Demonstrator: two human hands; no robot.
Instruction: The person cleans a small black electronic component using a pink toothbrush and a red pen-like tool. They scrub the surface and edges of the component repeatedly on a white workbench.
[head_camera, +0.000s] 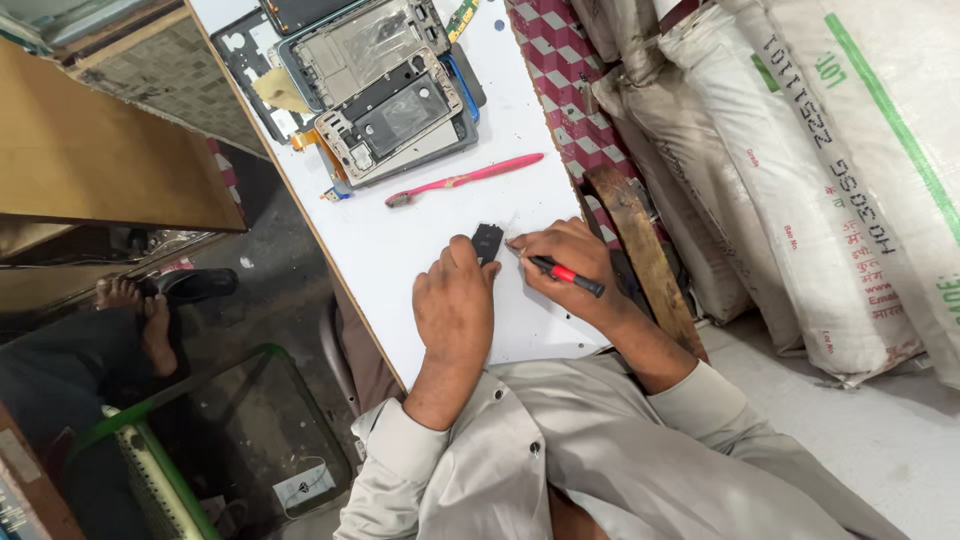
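Both hands work over a white tabletop (420, 250). Left hand (455, 300) lies palm down, fingers curled, its fingertips pressing on a small black part (487, 241) that rests flat on the tabletop between the two hands. Right hand (565, 262) is closed around a screwdriver (566, 274) with a black and red handle; the tip points toward the black part and sits just beside its right edge, contact not clear. A pink toothbrush (465, 178) lies on the tabletop beyond the hands, apart from them. Further off, at the far end, a stack of phone frames (385, 95) lies piled, overlapping one another. White sacks (830, 170) lean along the right side of the tabletop, with a wooden plank (640, 250) propped between them and its edge. Both sleeves are light grey.
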